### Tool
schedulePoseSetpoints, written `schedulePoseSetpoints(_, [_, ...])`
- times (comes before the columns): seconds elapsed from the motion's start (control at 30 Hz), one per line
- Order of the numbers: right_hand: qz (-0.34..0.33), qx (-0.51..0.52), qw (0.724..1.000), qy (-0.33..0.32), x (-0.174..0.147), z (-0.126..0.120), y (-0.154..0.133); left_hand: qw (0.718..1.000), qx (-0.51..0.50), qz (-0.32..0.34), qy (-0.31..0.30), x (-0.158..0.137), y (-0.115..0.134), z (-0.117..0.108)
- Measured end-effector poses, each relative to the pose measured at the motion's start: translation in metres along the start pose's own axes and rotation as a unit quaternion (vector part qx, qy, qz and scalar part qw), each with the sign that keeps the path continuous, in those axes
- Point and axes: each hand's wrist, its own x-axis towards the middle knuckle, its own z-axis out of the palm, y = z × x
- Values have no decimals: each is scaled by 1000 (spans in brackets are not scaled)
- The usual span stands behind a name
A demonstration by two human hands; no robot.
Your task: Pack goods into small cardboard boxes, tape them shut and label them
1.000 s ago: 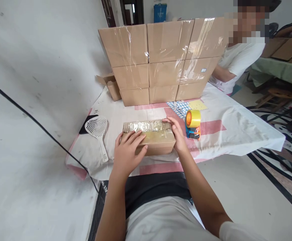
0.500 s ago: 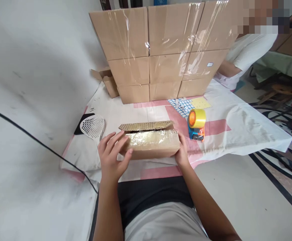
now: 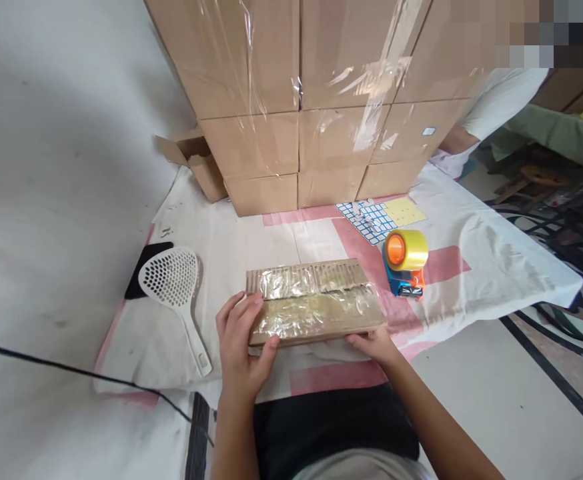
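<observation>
Your head-worn camera looks forward and down, with your left hand [image 3: 241, 343] and right hand [image 3: 377, 344] near below, stacked cartons [image 3: 341, 143] beyond

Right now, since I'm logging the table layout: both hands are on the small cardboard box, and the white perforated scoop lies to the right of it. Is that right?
Not quite. The head view shows the white perforated scoop to the left of the small cardboard box. The left hand and right hand are both on the box, as you say.

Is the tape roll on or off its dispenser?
On: the yellow roll sits around the orange hub of the dispenser.
</observation>
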Motion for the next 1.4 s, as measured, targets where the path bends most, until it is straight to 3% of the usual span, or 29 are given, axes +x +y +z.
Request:
schedulePoseSetpoints(0.13, [49, -16, 998, -31, 10, 9, -10, 998, -53, -25, -14, 14, -23, 8])
schedulePoseSetpoints(0.23, [53, -63, 996, 41, 20, 16, -10, 996, -81, -21, -20, 23, -44, 20])
schedulePoseSetpoints(0.33, [36, -125, 983, 131, 27, 20, -5, 995, -98, 0, 11, 25, -60, 36])
schedulePoseSetpoints(0.5, [28, -168, 977, 127, 27, 22, -3, 988, -138, 31, 61, 16, -75, 53])
schedulePoseSetpoints(0.8, [43, -268, 956, 111, 21, 29, 5, 978, -184, -42, 84, -4, -87, 60])
schedulePoseSetpoints(1.03, [-31, -272, 956, 108, 26, 33, 15, 972, -174, -87, 132, -3, -85, 69])
schedulePoseSetpoints(1.23, [-42, -227, 965, 125, 28, 38, 8, 967, -178, -100, 154, -3, -85, 71])
schedulePoseSetpoints(1.4, [-77, -279, 949, 126, 32, 35, 9, 956, -212, -127, 158, -8, -90, 74])
